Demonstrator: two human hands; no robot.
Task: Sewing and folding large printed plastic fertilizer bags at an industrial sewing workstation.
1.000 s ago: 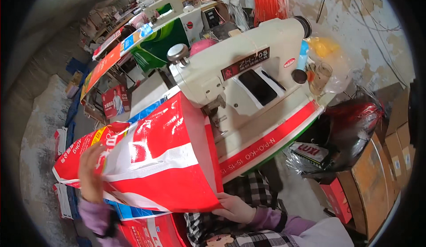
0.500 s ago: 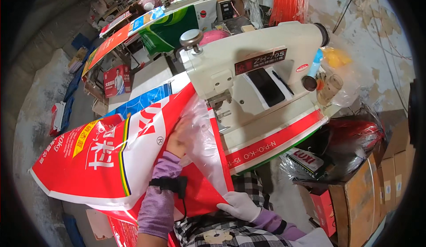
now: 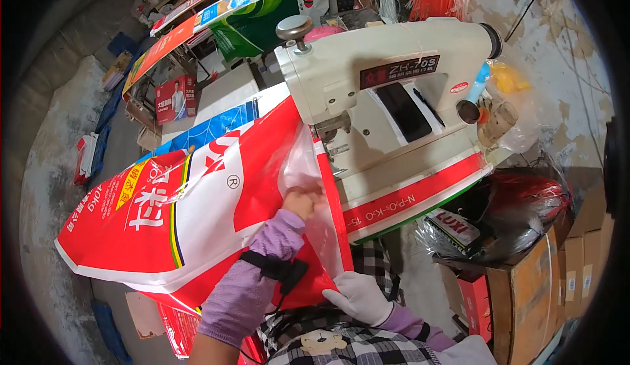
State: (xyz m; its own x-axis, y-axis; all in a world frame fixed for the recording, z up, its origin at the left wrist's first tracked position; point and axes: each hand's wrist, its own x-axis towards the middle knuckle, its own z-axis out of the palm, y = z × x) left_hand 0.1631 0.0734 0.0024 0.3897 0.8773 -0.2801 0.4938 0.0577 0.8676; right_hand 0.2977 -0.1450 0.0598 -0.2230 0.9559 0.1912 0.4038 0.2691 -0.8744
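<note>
A large red and white woven sack (image 3: pixel 216 214) lies across my lap and stretches to the left, its mouth spread toward the sewing machine. Inside that mouth a clear plastic liner (image 3: pixel 295 161) shows, crumpled and shiny. My bare left hand (image 3: pixel 300 203) reaches into the opening against the liner; its fingers are partly covered by the film and blurred, so their grip is unclear. At the near corner of the mouth, my right hand (image 3: pixel 359 298), in a white glove, pinches the sack's edge between thumb and fingers.
The cream sewing machine (image 3: pixel 394 43) stands just beyond the sack, with a black phone (image 3: pixel 403 112) and a pen (image 3: pixel 428 107) on its bed. Cardboard boxes (image 3: pixel 525 293) and bundled plastic (image 3: pixel 525 197) are on the right. A red box (image 3: pixel 175 100) sits farther left.
My left hand has moved right and toward me within the sack's mouth, and the liner has shifted with it. My right hand keeps its hold on the edge. The view has shifted slightly.
</note>
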